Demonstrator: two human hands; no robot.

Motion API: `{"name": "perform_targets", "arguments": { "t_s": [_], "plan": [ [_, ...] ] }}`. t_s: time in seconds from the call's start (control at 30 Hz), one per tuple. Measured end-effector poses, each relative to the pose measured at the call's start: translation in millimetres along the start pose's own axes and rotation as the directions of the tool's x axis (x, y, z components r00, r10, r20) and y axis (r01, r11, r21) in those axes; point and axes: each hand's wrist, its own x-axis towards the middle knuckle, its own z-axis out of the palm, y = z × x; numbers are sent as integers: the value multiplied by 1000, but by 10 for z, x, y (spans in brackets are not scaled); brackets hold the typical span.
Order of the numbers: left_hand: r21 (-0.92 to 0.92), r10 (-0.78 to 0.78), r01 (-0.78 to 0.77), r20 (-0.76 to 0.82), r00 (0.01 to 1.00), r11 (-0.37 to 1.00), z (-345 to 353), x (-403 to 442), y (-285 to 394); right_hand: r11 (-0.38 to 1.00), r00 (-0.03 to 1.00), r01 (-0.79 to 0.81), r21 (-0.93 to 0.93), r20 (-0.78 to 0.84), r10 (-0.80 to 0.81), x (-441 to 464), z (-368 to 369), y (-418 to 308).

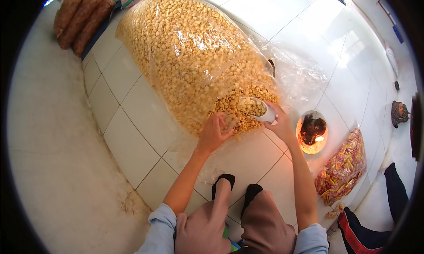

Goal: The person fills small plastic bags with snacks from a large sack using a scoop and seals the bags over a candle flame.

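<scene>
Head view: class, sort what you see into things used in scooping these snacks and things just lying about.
In use:
- large clear bag of snacks
- white scoop, in the right hand
- apparently a small clear bag, at the left hand

Lying about:
- dish with a flame
- bag of colourful packets
- brownish filled bags

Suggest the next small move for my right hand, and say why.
I'd ease the white scoop toward the small clear bag: the right hand holds it loaded with snack pieces, and the left hand seems to hold that bag close by.
</scene>
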Motion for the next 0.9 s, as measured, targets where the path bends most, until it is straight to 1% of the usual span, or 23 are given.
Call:
{"name": "perform_targets", "arguments": {
  "t_s": [0.03, 0.1, 0.13, 0.2, 0.23, 0.3, 0.33, 0.4, 0.43, 0.5, 0.63, 0.7, 0.83, 0.9],
  "plan": [
    [0, 2, -2, -2, 1000, 1000, -26, 13, 17, 1000, 1000, 3, -1, -1, -3, -9, -93, -81],
    [2, -8, 8, 47, 999, 1000, -76, 31, 50, 998, 997, -36, 43, 72, 33, -29, -291, -276],
    [1, -7, 7, 45, 999, 1000, -72, 34, 32, 999, 997, -35, 42, 72, 31, -26, -369, -371],
    [-33, 31, -29, 60, 998, 999, -66, 48, 30, 999, 986, -32, 12, 163, 29, -12, -501, -524],
    [-35, 32, -30, 61, 998, 999, -63, 54, 44, 999, 986, -33, 12, 162, 30, 0, -536, -562],
    [-36, -29, 34, 128, 991, 999, -58, 59, 73, 1000, 971, -2, -1, 238, 2, 32, -578, -617],
    [-37, -30, 35, 128, 991, 999, -49, 67, 75, 1000, 971, -2, -1, 240, 2, 51, -585, -639],
    [-76, 56, -48, 104, 993, 996, -34, 94, 90, 998, 957, 31, -47, 290, -16, 84, -588, -673],
    [-77, 54, -46, 104, 993, 996, -30, 101, 100, 998, 957, 31, -47, 291, -15, 96, -591, -685],
    [-43, 21, -15, 149, 989, 999, -28, 110, 109, 991, 950, 107, -80, 303, -78, 117, -592, -702],
    [-51, 35, -28, 140, 989, 998, -18, 131, 115, 983, 946, 139, -118, 310, -96, 125, -601, -726],
    [-72, 21, -10, 157, 987, 997, -14, 143, 126, 963, 937, 207, -173, 318, -145, 121, -624, -775],
    [-86, 36, -25, 133, 990, 996, -4, 147, 130, 974, 942, 186, -130, 305, -139, 128, -660, -792],
    [-87, 37, -26, 124, 992, 996, -14, 151, 133, 979, 945, 138, -149, 315, -85, 139, -664, -771]
  ]
}}
